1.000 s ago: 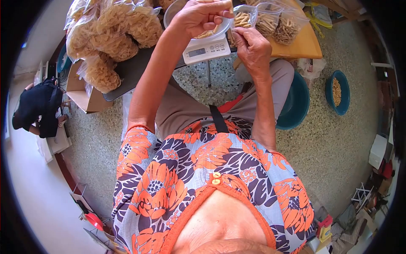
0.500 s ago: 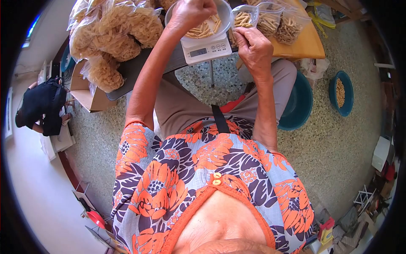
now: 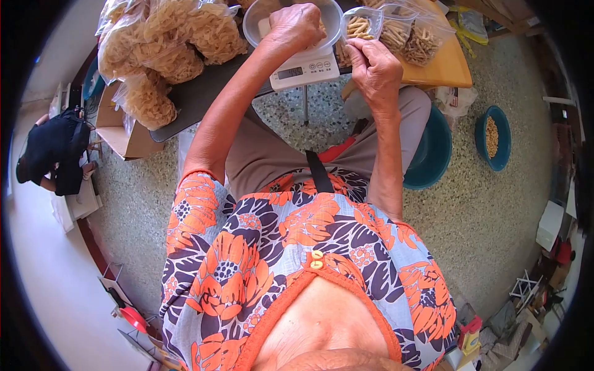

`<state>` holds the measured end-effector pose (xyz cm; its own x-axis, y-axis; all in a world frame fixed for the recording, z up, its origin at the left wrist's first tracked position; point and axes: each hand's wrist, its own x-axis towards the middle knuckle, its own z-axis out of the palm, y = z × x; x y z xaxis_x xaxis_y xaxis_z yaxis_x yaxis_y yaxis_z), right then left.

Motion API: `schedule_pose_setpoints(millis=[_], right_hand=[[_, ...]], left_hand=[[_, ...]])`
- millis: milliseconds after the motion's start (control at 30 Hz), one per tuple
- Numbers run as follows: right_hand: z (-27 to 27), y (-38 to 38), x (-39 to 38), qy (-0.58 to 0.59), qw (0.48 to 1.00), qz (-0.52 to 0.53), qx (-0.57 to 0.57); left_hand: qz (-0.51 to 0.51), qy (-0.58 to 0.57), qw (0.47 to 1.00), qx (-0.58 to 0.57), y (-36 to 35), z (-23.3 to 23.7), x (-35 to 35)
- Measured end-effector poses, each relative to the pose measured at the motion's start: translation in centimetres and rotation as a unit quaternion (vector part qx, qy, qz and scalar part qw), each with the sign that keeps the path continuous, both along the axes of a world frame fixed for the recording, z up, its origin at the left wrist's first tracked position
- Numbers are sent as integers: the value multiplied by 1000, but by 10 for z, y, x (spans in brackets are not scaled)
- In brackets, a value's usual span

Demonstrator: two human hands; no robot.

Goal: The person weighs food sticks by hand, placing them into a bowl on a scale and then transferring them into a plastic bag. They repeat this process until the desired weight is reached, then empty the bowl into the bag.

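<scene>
My left hand (image 3: 296, 28) is down in a clear round bowl (image 3: 250, 23), its fingers curled under. What it grips is hidden, and it covers most of the thin tan sticks in there. The bowl rests on a white digital scale (image 3: 318, 73) with a lit display. My right hand (image 3: 377, 71) pinches the near edge of a small clear zip bag (image 3: 362, 23), which holds several of the same sticks. Right beside it, two fuller bags of sticks (image 3: 422, 44) lie on a wooden tabletop (image 3: 448, 67).
Bags of tan, flaky strips (image 3: 167, 40) are heaped at the left of a dark table (image 3: 195, 93), above a cardboard box (image 3: 127, 139). On the floor at right stand a large teal basin (image 3: 433, 154) and a smaller basin (image 3: 504, 139) with tan pieces. A person in black (image 3: 55, 151) bends over at far left.
My left hand has come down into the bowl from above its rim, covering the sticks. My right hand keeps its pinch on the bag. The view has shifted slightly.
</scene>
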<state>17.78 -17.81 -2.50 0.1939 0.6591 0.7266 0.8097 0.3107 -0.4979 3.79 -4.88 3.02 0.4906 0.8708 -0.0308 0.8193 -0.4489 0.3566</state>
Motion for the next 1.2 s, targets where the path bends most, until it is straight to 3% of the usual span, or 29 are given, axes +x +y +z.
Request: schedule_pose_setpoints(millis=[200, 500, 600, 667, 700, 767, 800, 867, 967, 1067, 1200], right_hand=[[0, 3, -1, -3, 1000, 1, 7], [2, 1, 0, -7, 1000, 3, 4], [1, 1, -1, -4, 1000, 3, 4], [1, 1, 0, -3, 1000, 3, 5], [1, 1, 0, -1, 1000, 2, 4], [0, 1, 0, 3, 1000, 3, 2], [-1, 2, 0, 2, 1000, 4, 4], [-1, 2, 0, 2, 1000, 4, 7], [-1, 4, -2, 4, 1000, 7, 2], [-1, 3, -1, 2, 1000, 7, 6], [0, 2, 1, 1, 1000, 5, 2]], left_hand=[[17, 20, 1000, -2, 3, -2, 6], [-17, -52, 997, 57, 20, -37, 10], [-8, -38, 999, 35, 16, -22, 8], [-13, -37, 994, -104, 13, -3, 1], [-12, -36, 994, -104, 21, -16, -2], [-17, -157, 981, 109, 31, -33, -8], [-17, -156, 982, 109, 32, -32, -10], [-72, -111, 991, 9, 31, -21, -16], [-44, -10, 998, -33, -5, 18, -12], [-28, 56, 997, -35, 2, 8, 1], [7, 33, 999, 6, 4, -7, 5]])
